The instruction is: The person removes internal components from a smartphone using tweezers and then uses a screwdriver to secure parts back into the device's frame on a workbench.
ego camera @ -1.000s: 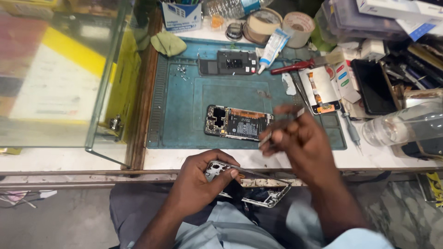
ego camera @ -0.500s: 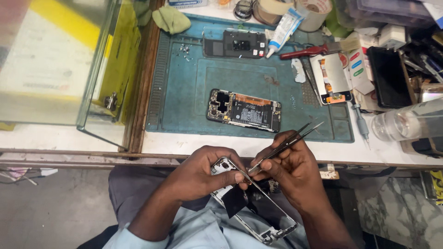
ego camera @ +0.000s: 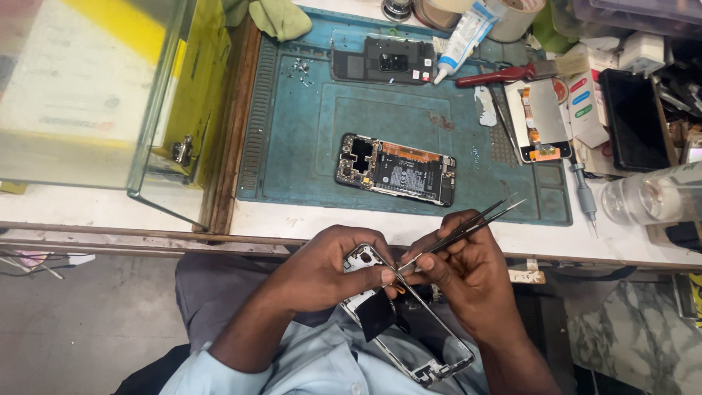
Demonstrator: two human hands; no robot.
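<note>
My left hand [ego camera: 322, 271] grips the top end of a silver phone frame [ego camera: 431, 347] held over my lap, with a black flap hanging from its inner side. My right hand [ego camera: 468, 274] pinches metal tweezers [ego camera: 468, 228], their tips down at the frame near my left thumb, their back end pointing up and right. On the teal work mat [ego camera: 292, 132] ahead lies an opened phone body [ego camera: 396, 170] showing its battery and board.
A black back cover [ego camera: 380, 60], glue tube [ego camera: 461, 35], red-handled tool [ego camera: 504, 74], tape rolls, a display part [ego camera: 541, 121] and a dark phone [ego camera: 635, 121] crowd the bench's far and right side. A glass case [ego camera: 95, 95] stands left, a plastic bottle [ego camera: 651, 199] right.
The view has shifted slightly. My hands stay together over my lap, and the frame now tilts further down toward my body, with the tweezer tips working at its upper end.
</note>
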